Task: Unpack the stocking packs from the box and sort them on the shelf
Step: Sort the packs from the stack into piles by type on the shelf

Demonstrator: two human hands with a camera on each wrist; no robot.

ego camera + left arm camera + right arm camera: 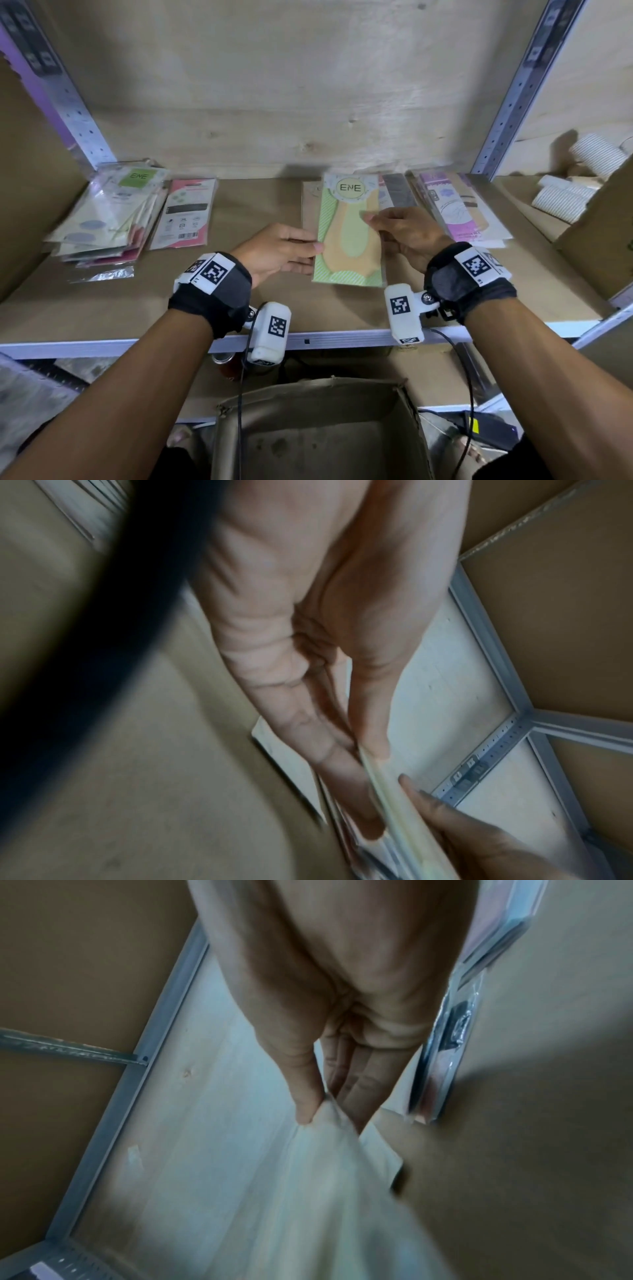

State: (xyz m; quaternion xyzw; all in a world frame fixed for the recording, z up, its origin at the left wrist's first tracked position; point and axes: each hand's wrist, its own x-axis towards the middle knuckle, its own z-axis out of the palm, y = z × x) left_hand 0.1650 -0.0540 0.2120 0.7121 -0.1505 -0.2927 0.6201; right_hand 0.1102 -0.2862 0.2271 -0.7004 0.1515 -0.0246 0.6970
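A green-and-orange stocking pack (349, 236) marked ENE is held over the middle of the shelf board (239, 308). My left hand (284, 251) pinches its left edge, thumb on top and fingers beneath. In the left wrist view the pack (394, 804) shows edge-on between thumb and fingers. My right hand (404, 236) pinches its right edge, and the right wrist view shows thumb and fingers on the pale pack (329, 1164). Other packs lie under it. The open cardboard box (318, 435) stands below the shelf, its inside looking bare.
A loose pile of packs (102, 219) and a pink pack (186, 212) lie at the shelf's left. Purple packs (459, 209) are stacked at the right. Metal uprights (507, 102) frame the bay. A box with white rolls (565, 195) stands at the far right.
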